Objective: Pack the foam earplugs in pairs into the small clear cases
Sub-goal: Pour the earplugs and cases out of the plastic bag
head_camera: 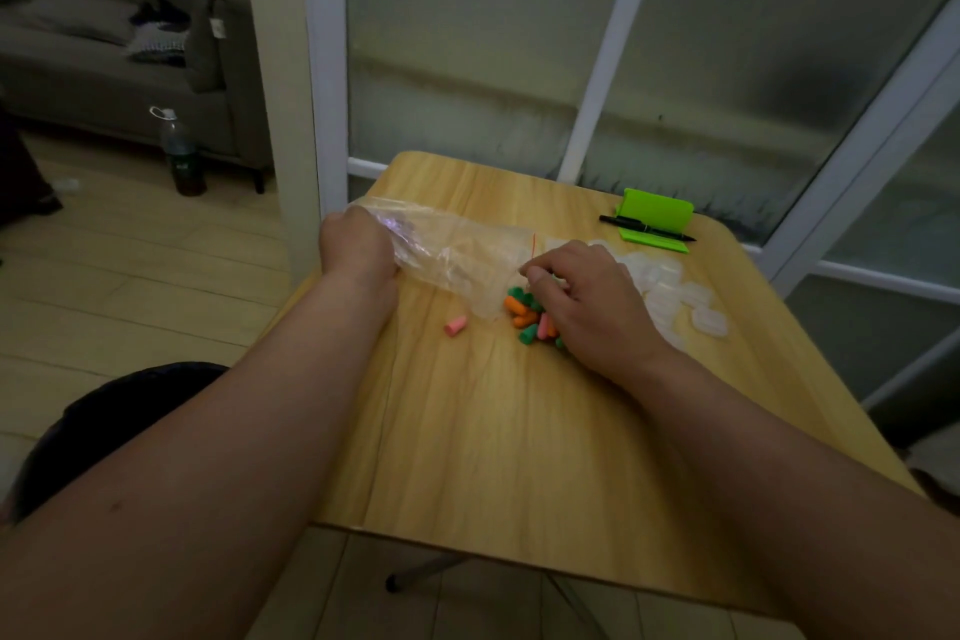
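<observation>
Left hand [358, 244] grips plastic bag [457, 255] end; right hand [587, 296] pinches its mouth over earplugs [522, 314].

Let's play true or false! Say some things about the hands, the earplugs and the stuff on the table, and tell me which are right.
The left hand grips one end of the clear plastic bag. True.
One pink earplug lies apart from the pile of earplugs. True.
Every earplug in the pile is blue. False: they are orange, green and pink.
The black pen lies on the floor. False: it rests on the green stand on the table.
The small clear cases lie on the table beside the right hand. True.
</observation>
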`<state>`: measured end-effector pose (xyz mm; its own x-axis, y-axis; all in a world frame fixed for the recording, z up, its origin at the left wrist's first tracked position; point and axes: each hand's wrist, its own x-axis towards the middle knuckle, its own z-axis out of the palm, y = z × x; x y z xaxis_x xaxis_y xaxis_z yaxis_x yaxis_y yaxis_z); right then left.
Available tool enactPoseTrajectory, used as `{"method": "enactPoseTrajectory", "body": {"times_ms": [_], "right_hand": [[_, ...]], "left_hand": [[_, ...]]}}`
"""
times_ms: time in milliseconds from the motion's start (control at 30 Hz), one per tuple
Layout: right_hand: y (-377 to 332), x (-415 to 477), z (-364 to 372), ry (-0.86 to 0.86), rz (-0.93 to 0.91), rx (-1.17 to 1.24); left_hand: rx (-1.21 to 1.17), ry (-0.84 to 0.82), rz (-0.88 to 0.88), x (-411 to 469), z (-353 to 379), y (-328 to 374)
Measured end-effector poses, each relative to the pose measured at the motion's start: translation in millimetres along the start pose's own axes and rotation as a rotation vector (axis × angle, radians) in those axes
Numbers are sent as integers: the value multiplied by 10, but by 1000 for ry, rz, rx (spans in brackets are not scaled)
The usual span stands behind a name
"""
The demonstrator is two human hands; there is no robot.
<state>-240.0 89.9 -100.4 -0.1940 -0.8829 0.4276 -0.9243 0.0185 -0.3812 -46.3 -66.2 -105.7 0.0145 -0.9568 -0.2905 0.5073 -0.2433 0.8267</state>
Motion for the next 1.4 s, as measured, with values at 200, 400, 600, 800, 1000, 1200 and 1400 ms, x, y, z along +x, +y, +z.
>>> {"method": "enactPoseTrajectory", "body": {"times_ms": [200, 400, 600, 800, 1000, 1200, 1400], "right_hand": [[21, -7, -29, 123, 5, 43], [57, -87, 6, 245, 8, 12], [-333, -440, -173, 370, -184, -64], [-632, -880, -145, -105, -346, -286], [-706, -821, -166, -115, -234, -442], [-871, -325, 71, -132, -254, -464], [-908, -270, 115, -98, -267, -443]], "left_hand": [[-1, -3, -19, -9, -22, 34], [195, 11, 40, 79, -59, -21], [312, 113, 162, -191, -45, -1], [345, 128, 195, -163, -83, -3], [397, 151, 233, -223, -135, 23], [388, 152, 206, -284, -185, 46], [386, 163, 191, -300, -203, 79]]}}
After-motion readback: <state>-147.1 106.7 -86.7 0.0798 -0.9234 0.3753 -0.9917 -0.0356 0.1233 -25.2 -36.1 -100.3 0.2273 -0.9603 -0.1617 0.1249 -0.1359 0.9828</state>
